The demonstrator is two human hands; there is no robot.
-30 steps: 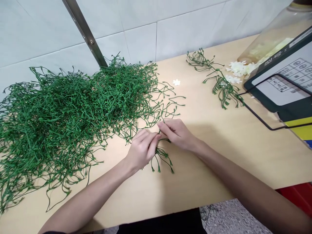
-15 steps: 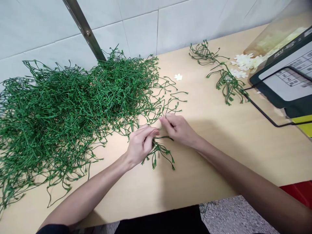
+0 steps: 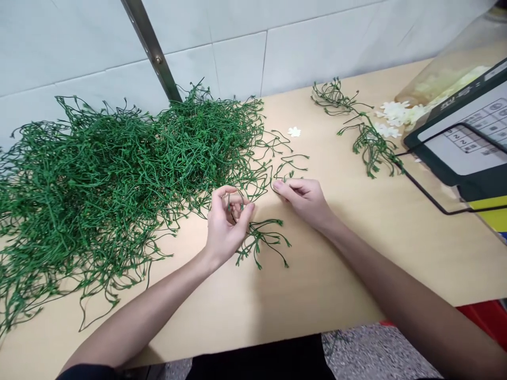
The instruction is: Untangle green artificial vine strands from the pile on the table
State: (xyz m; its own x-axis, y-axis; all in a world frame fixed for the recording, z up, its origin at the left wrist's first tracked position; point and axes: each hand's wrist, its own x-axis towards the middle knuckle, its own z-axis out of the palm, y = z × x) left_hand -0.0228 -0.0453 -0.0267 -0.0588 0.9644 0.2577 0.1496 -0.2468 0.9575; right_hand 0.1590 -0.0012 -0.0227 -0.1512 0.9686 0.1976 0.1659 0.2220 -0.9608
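Observation:
A big heap of green plastic stems covers the left half of the wooden table. My left hand is curled with thumb and fingers round a small green sprig whose branches fan out to the right on the table. My right hand lies a little to the right, fingers pinched together at the tip of a stem from the heap's edge. The two hands are a short gap apart.
A single white flower lies behind the hands. Two green sprigs lie at the back right beside a pile of white petals spilling from a clear container. A dark board with a printed sheet is at right.
My left hand has turned palm up and opened slightly around the sprig. My right hand has pulled away to the right, so the hands are now apart. The camera shifted a little.

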